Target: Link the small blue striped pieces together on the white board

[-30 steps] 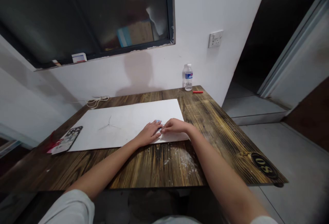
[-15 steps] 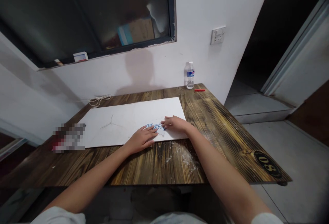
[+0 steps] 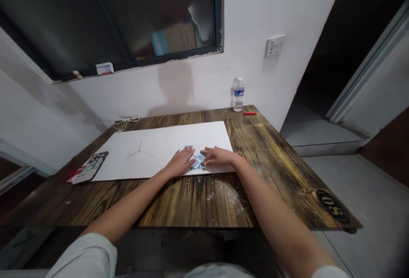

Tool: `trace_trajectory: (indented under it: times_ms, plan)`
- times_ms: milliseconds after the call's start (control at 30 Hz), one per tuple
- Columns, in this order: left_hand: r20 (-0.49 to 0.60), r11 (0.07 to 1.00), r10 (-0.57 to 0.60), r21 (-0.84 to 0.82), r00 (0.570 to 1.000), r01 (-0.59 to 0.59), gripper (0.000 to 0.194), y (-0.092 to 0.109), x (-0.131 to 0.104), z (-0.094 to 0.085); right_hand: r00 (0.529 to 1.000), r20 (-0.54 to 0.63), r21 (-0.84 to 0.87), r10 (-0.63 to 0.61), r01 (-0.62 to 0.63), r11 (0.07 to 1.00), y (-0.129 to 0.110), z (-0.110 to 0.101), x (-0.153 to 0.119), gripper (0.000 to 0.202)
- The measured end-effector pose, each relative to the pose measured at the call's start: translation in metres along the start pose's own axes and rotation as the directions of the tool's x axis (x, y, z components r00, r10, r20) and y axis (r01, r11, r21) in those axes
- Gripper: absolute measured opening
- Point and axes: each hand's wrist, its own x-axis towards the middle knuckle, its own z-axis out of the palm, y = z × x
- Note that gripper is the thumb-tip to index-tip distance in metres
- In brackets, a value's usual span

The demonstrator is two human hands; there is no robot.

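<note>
Several small flat white pieces with blue markings (image 3: 198, 159) lie bunched on a white board (image 3: 166, 141), close to its near right corner. My left hand (image 3: 180, 162) rests palm down at their left, fingers spread, some fingertips over the pieces. From the right, my right hand (image 3: 218, 156) reaches to the same cluster, its fingers bent and apart, with the tips touching or just above the pieces. Neither hand visibly grips a piece. Parts of the cluster are hidden under the fingers. Thin dark lines meeting in a Y (image 3: 139, 150) mark the board's left half.
A dark phone-like object (image 3: 97, 165) lies over the board's left end. Behind the board are a coiled white cable (image 3: 125, 121), a water bottle (image 3: 238, 95) and a red pen-like stick (image 3: 249, 113). The wooden table (image 3: 271, 159) carries a round number plate (image 3: 332, 206).
My left hand has moved slightly forward and right, closer to my right hand. The blue-marked pieces have shifted and are bunched differently between the hands. The view has tilted slightly.
</note>
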Motion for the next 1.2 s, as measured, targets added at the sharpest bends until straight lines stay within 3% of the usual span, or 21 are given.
trace_trajectory:
  times_ms: [167,300,400,500,667,800,967,1100,1200]
  plan:
    - [0.050,0.986,0.157,-0.055,0.986,-0.155,0.061,0.014,0.007,-0.003,0.987,-0.157,-0.036,0.032,-0.039,0.999,0.008,-0.001,0.001,0.022]
    - [0.019,0.943,0.329,-0.052,0.944,-0.328,0.059,0.026,-0.008,-0.015,0.930,-0.355,-0.032,0.093,-0.111,0.993,0.011,0.000,0.003,0.031]
    - [0.042,0.898,0.440,-0.012,0.897,-0.440,0.053,0.030,-0.026,-0.022,0.929,-0.366,-0.092,0.053,-0.092,0.992,0.011,0.003,0.004,0.032]
    - [0.023,0.918,0.394,0.040,0.919,-0.394,0.051,0.022,-0.042,-0.023,0.958,-0.287,-0.140,0.019,-0.061,0.988,0.010,0.005,0.004,0.027]
    - [-0.048,0.983,0.173,0.076,0.984,-0.169,0.049,-0.003,-0.051,-0.014,0.983,-0.176,-0.093,0.044,-0.062,0.994,0.009,0.002,-0.001,0.029]
    - [-0.071,0.995,0.084,0.056,0.994,-0.081,0.052,-0.010,-0.038,-0.007,0.998,-0.066,0.003,0.022,-0.022,1.000,0.008,0.002,-0.001,0.027]
    - [-0.022,1.000,-0.013,0.011,1.000,0.013,0.055,-0.001,-0.006,-0.001,0.998,0.029,0.038,-0.058,0.057,0.998,0.001,0.010,0.003,0.030]
    - [0.014,0.995,0.019,-0.101,1.000,-0.017,0.053,0.005,0.014,0.000,0.997,0.017,0.013,-0.069,0.069,0.998,-0.007,0.010,0.004,0.031]
    - [-0.003,0.976,0.097,-0.196,0.995,-0.095,0.053,0.006,0.016,-0.002,0.987,-0.149,0.000,-0.059,0.059,0.998,-0.008,0.006,0.003,0.025]
